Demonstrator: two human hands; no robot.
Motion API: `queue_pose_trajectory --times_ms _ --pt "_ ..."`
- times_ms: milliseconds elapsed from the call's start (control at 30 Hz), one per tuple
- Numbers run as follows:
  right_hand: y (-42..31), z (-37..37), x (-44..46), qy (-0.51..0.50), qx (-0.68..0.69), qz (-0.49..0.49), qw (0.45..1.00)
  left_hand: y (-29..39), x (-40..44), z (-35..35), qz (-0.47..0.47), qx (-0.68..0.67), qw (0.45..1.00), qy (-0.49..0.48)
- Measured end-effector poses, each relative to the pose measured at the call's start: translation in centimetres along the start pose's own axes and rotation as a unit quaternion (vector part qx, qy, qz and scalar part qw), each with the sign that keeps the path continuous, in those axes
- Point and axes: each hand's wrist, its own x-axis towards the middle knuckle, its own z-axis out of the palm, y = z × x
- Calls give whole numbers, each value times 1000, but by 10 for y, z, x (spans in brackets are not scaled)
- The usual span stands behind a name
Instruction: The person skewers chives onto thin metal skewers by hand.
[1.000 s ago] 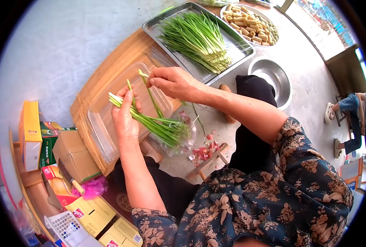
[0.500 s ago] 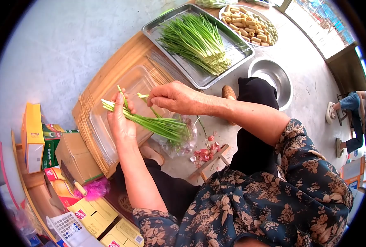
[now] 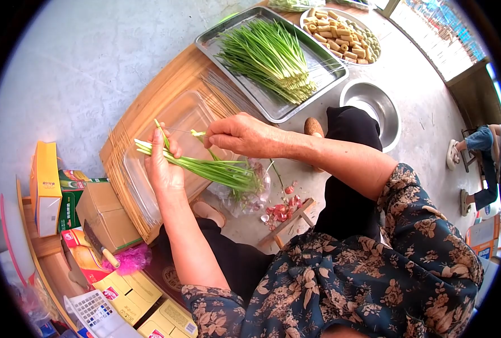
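Observation:
My left hand (image 3: 165, 163) is wrapped round a bunch of green stalks (image 3: 219, 172), their pale ends pointing left and their tips hanging right. One stalk stands up between its thumb and fingers. My right hand (image 3: 233, 135) is pinched on a thin skewer, which carries a stalk near the fingertips and reaches left toward the raised stalk. Under both hands lies a clear plastic container (image 3: 177, 115) on a wooden board (image 3: 149, 93). A metal tray (image 3: 273, 115) beyond holds a large pile of green stalks (image 3: 267, 56).
Loose skewers (image 3: 121, 180) lie along the board. A plate of rolled pieces (image 3: 340, 36) and a metal bowl (image 3: 374, 104) are at upper right. Boxes (image 3: 107, 214) and a knife (image 3: 108, 256) are at left. Another person's legs (image 3: 481, 163) show at far right.
Both hands have shifted; my left hand moved slightly left, away from my right hand, and more of the skewer shows between them.

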Motion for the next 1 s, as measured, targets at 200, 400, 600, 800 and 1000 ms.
queue_pose_trajectory --times_ms 200,400,600,800,1000 --pt "-1 -1 0 -4 -2 -1 1000 0 0 -1 3 4 1000 -2" --pt "0 -1 0 -4 -7 -10 1000 1 0 0 -6 7 1000 -11" --pt "-8 -4 0 -12 3 4 1000 2 -2 -5 -36 32 997 -61" --pt "1 2 2 -9 8 14 1000 -8 -16 -2 -39 109 992 -56" --pt "-3 -2 -7 -17 -12 15 1000 -18 -41 9 -62 121 988 -69"
